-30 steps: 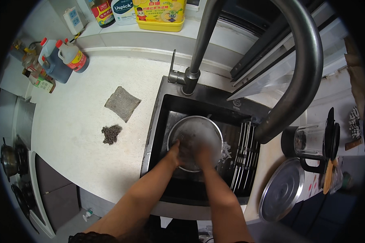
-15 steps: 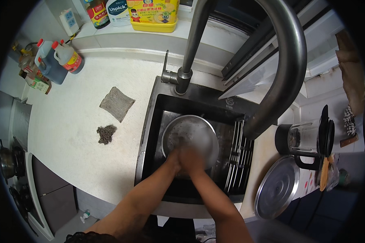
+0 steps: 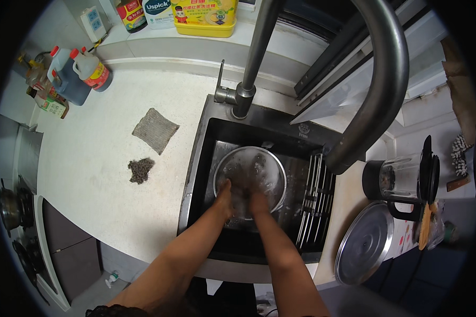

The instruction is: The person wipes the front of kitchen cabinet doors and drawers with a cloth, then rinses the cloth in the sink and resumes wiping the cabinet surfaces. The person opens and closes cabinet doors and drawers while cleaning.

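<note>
Left hand [image 3: 224,198] on the near-left rim of the round silver metal bowl [image 3: 285,182], right hand [image 3: 257,201] in its cloudy, sudsy water; can't tell either grip!

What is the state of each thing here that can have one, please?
Metal bowl: in the sink, containing murky, foamy water.
Left hand: at the bowl's rim, grip unclear.
Right hand: inside the bowl, fingers hidden.
Faucet: no stream visible.
Grey pad: lying flat on the counter.
Scourer: crumpled, beside the pad.
Metal lid: outside the sink.
</note>
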A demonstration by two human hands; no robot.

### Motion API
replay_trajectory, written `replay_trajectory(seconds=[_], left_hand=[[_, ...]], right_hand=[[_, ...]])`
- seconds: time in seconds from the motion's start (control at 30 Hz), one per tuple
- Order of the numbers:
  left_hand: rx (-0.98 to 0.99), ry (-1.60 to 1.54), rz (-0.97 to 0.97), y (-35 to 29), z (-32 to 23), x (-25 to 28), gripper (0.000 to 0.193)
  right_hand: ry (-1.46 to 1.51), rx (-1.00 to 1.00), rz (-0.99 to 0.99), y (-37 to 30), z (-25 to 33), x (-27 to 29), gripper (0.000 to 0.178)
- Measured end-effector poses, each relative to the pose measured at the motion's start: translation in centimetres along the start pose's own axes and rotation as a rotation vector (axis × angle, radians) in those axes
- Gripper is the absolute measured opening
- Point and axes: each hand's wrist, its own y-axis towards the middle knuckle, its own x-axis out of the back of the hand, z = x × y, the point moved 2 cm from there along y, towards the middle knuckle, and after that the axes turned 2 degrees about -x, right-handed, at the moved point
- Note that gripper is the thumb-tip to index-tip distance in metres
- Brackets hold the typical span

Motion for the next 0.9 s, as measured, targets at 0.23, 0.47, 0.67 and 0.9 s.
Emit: replay_trajectory(seconds=[0.23, 0.47, 0.67, 0.9], left_hand=[[0.110, -0.051, -0.039, -4.8, -1.8, -3.3, 0.053], [0.077, 0.030, 0.271, -11.9, -0.9, -7.1, 0.040], [0.099, -0.066, 0.271, -16.2, -0.3, -9.9, 0.046], [0.164, 0.294, 0.239, -20.2, -2.0, -10.8, 0.058]], right_hand=[[0.444, 0.261, 0.111, -8.9, 11.5, 12.5, 0.058], [0.982, 0.044, -0.187, -10.8, 7.7, 11.8, 0.044], [1.993, -0.315, 0.102, -12.2, 11.2, 12.5, 0.038], [1.740, -0.256, 0.057, -11.8, 12.0, 14.9, 0.036]])
